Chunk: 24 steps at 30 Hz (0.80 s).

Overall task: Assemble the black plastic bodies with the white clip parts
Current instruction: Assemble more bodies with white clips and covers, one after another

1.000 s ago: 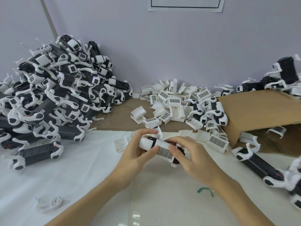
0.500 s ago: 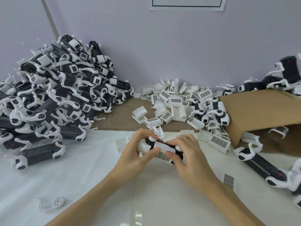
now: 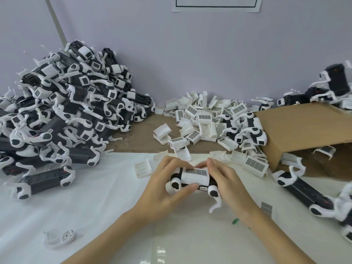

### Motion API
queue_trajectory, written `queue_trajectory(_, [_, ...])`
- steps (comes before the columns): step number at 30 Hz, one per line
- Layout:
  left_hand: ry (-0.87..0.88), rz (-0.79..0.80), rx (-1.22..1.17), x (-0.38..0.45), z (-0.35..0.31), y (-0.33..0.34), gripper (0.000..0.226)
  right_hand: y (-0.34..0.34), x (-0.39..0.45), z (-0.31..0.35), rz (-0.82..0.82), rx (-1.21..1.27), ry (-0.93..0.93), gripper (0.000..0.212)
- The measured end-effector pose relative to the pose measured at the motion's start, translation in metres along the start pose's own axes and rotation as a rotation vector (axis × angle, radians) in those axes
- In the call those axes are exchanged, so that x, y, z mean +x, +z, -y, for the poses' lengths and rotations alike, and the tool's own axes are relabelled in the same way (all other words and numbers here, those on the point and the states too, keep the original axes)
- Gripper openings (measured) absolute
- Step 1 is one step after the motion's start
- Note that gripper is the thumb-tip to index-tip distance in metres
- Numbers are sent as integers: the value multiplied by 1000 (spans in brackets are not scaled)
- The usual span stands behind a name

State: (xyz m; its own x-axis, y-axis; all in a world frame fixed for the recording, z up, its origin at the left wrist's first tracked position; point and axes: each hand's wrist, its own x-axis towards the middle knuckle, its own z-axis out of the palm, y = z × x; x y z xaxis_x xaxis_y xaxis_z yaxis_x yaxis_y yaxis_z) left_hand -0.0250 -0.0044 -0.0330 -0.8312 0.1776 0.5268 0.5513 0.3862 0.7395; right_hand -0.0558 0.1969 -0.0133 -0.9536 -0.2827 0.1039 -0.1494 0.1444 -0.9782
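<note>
Head view: both hands grip black body.

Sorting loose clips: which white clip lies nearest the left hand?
The ribbed white clip lying alone on the white sheet just left of the left hand; the others sit farther back.

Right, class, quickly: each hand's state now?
Left hand: holding the black body with white clip.
Right hand: holding the same body.
</note>
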Motion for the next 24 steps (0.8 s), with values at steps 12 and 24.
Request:
queue_trajectory(12, [-227, -188, -125, 3, 3, 5, 16, 12, -4, -7, -200, -841, -571, 44])
queue_trajectory(24, [-85, -255, -304, 3, -15, 13, 37, 5, 3, -17, 88, -62, -160, 43])
